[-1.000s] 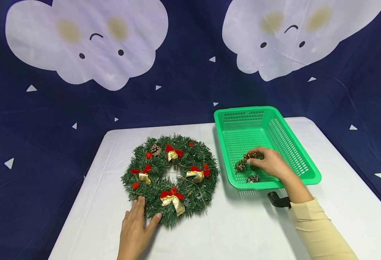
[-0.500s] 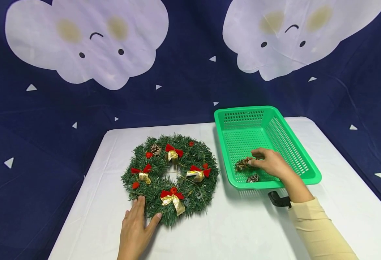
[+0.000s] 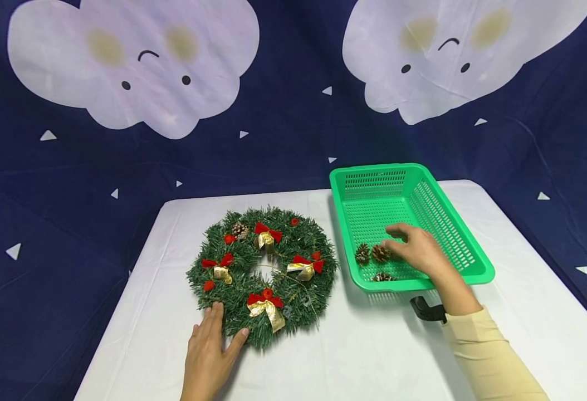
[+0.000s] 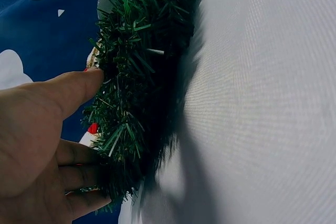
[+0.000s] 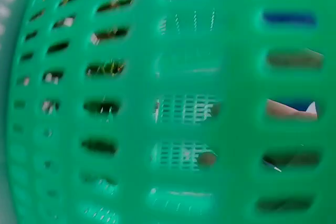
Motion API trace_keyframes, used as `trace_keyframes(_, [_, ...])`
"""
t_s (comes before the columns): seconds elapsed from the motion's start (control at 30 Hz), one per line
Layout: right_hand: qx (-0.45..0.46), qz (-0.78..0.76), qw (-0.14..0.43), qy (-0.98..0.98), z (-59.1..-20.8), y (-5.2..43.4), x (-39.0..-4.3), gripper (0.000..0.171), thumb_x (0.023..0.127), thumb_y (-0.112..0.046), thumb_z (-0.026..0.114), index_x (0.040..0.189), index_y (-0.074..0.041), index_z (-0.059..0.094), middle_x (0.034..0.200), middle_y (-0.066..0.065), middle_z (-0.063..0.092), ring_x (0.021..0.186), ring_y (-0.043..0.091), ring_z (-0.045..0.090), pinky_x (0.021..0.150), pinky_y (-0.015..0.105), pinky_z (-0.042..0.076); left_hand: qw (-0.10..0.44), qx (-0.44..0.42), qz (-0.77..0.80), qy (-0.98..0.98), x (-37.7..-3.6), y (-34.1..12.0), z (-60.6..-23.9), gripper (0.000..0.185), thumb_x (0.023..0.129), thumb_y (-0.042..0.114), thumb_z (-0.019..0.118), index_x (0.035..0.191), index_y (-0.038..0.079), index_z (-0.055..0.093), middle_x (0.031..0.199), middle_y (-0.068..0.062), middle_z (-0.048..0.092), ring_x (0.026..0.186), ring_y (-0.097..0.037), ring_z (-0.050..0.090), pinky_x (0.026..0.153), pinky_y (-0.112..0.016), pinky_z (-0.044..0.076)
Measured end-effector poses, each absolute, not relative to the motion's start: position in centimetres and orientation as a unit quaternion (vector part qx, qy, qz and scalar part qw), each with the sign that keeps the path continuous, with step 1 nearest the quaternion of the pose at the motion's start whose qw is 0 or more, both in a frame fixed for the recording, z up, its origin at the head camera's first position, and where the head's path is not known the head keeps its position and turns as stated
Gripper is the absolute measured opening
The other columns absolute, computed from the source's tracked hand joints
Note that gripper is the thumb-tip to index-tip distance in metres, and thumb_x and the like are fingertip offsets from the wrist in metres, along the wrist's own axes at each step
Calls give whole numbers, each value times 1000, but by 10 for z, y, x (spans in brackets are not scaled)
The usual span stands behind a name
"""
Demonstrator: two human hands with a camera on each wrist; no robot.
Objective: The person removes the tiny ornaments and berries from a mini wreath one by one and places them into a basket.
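In the head view, the fingertips of the right hand are seen laid against a brown pine cone on the floor of the green plastic basket, right of centre in the frame. Whether the cone is pinched or merely touched cannot be told; the fingers are loosely bent. A second pine cone lies just beside it to the left, and a third, frosted cone sits near the basket's front wall. Compared with the frame half a second earlier, the touched cone has been shifted slightly and separated from its neighbour, and the hand has been raised a little; a single cone appears to have been singled out from the group.

At lower left, the left hand is rested flat on the white tablecloth, fingers straight and spread, its thumb and fingertips pressed against the near edge of the artificial wreath. It is unchanged from the earlier frames. Red-and-gold bows and one mounted pine cone are carried on the wreath.

No brand, label or legible writing is shown anywhere.
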State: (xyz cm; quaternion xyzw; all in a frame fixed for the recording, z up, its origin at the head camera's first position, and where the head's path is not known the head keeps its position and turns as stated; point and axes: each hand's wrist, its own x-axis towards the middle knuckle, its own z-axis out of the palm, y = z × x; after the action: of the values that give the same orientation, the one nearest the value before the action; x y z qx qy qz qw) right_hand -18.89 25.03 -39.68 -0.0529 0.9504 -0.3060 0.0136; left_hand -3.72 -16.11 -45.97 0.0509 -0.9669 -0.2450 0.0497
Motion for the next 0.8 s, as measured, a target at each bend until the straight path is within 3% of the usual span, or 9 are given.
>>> trace_keyframes(0.8, [-125,-379,-39,916,-367,162,-188,43,87,-33,67,126,-15,59,125,5,64,119,31,58,95,49,48,53,47,-246,-967,-36,-162,-460,82,87,50,60,144,-2,34,151,-22,33,138,-42,32,109,-61,24])
